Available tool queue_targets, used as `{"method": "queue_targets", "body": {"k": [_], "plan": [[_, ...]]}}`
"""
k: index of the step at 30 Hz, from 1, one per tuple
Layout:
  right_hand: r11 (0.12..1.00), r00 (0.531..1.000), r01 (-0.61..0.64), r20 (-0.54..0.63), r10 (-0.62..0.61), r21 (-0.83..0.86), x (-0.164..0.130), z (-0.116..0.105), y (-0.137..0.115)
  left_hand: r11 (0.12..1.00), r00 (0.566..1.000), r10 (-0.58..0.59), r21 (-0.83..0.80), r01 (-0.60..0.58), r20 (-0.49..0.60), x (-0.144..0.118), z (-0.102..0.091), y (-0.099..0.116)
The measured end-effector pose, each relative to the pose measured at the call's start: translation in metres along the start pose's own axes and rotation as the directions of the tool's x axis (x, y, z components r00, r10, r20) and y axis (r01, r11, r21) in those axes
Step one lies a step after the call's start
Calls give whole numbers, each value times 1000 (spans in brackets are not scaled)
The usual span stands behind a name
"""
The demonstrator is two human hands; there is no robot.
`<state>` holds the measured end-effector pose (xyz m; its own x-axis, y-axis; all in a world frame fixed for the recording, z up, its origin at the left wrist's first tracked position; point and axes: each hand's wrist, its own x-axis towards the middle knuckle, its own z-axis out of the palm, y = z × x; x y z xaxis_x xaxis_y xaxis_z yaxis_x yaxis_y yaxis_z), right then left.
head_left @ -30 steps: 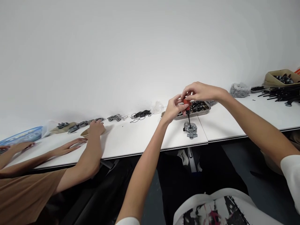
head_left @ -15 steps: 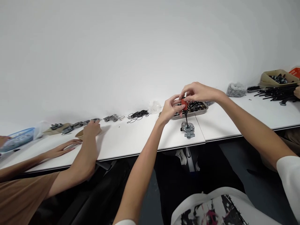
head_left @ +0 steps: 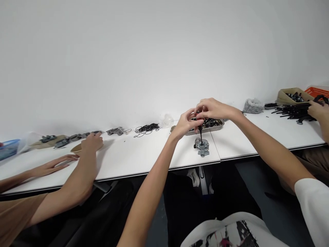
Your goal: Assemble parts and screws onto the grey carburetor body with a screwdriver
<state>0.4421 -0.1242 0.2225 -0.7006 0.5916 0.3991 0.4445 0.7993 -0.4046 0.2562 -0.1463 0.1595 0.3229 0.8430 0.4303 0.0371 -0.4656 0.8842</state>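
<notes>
While the small grey metal part (head_left: 203, 150) sits on the white table (head_left: 144, 156) near its front edge, the dark shaft of a screwdriver (head_left: 201, 133) stands almost upright in its round opening. The left hand (head_left: 183, 126) has its thumb and fingers drawn in narrowly about the handle, low down. The right hand (head_left: 212, 108) arches over from above, its fingertips closed on the handle's top; the fingers hide most of the grip. Just behind the hands lies a metal tray (head_left: 216, 129) of small parts, with black rings (head_left: 147, 128) farther left. A co-worker's hand (head_left: 92, 142) is at a shallow bowl (head_left: 76, 148); another's (head_left: 319, 111) is at black rods (head_left: 291, 112).
</notes>
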Motion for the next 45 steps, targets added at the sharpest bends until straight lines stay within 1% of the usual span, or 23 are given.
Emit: {"method": "queue_targets", "body": {"k": [2,3,4,5,7,9,11,12,14,17,18,19,22,24,26,29,31,33,36,37,39,43,45], "plan": [[984,992,-119,-67,111,-129,2,6,-6,1000,1000,-11,27,11,-10,1,5,1],[970,984,-162,-100,146,-181,3,8,-8,999,999,-14,33,16,-36,2,7,0],[963,981,-173,-123,150,-208,4,9,-11,999,998,-16,31,18,-68,3,9,-1],[968,985,-145,-126,121,-207,4,9,-11,1000,995,-17,22,19,-96,4,10,-3],[992,997,-8,-78,-2,-129,2,6,-9,1000,994,-9,-8,8,-113,5,7,-6],[993,993,120,6,-120,-13,1,0,-3,999,997,5,-38,-8,-77,4,2,-8],[988,988,143,57,-147,60,0,-4,3,998,1000,13,-68,-15,-28,3,-3,-8],[991,991,121,51,-124,58,0,-4,4,997,1000,15,-77,-16,-10,3,-5,-8],[999,999,30,-9,-30,-22,1,0,2,997,1000,18,-72,-18,4,2,-4,-6],[969,987,-137,-111,116,-206,3,6,-5,999,999,21,-29,-22,-45,4,3,-5],[964,984,-150,-123,125,-221,2,6,-6,999,997,23,-22,-24,-69,5,5,-5],[972,989,-123,-111,102,-202,2,5,-7,999,996,28,-20,-30,-86,5,6,-5],[998,998,63,10,-63,-27,-2,-3,-3,998,996,48,-33,-51,-77,6,3,-6],[992,991,108,69,-112,59,-3,-7,1,998,998,49,-38,-50,-38,5,-2,-5],[998,998,49,39,-51,45,-3,-7,2,998,999,46,-31,-47,-6,5,-4,-3],[984,992,-105,-82,94,-142,0,0,-3,999,999,48,6,-48,-4,6,0,0],[959,983,-165,-112,143,-232,1,2,-8,999,999,47,24,-47,-13,7,3,1],[977,991,-112,-87,97,-184,-1,-1,-9,998,998,59,16,-59,-7,8,4,2],[998,998,63,-3,-62,8,-5,-10,-3,998,998,65,-11,-65,19,7,0,2],[995,996,88,16,-89,46,-6,-12,-1,998,998,61,-16,-61,25,7,-1,2],[997,998,58,14,-59,48,-6,-11,1,999,998,49,-17,-48,31,7,-2,3],[983,988,-128,-99,116,-129,-2,-2,-7,999,999,35,11,-35,6,8,2,3],[977,987,-143,-101,128,-157,-2,-3,-10,999,999,37,17,-37,10,8,3,2]]}}
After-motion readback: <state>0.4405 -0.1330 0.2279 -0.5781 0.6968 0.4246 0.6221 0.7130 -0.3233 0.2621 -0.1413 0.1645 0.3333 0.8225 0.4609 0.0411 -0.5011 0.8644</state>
